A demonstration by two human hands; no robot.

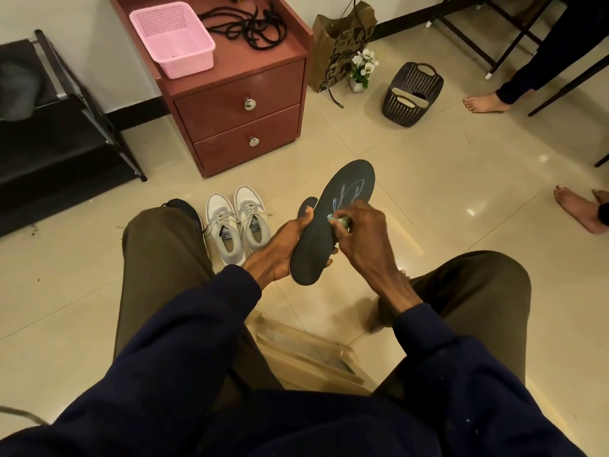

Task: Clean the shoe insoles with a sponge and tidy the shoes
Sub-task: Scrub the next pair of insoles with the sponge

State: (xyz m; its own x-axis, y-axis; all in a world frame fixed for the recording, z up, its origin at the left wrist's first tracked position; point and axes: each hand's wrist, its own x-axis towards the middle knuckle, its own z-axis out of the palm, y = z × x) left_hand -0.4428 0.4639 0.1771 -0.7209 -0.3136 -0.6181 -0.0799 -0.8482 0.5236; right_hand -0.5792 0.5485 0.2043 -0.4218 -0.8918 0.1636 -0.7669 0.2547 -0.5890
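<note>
A dark grey insole (342, 196) with pale foam streaks near its toe is held up over the floor between my knees. My left hand (280, 245) grips its heel half from the left side. My right hand (359, 232) pinches a small green sponge (341, 222) against the insole's middle. Behind the left thumb, a second dark insole (305, 206) peeks out. A pair of grey and white sneakers (235, 222) stands side by side on the tiles just left of my hands. A dark shoe (184, 206) is partly hidden behind my left knee.
A red two-drawer cabinet (237, 103) ahead carries a pink basket (171, 37) and black laces (247, 24). A dark basket (410, 94) with insoles, a paper bag (342, 44) and a flower pot (361, 69) stand beyond. A black shoe rack (49, 127) is left. Other people's bare feet (580, 212) are at right.
</note>
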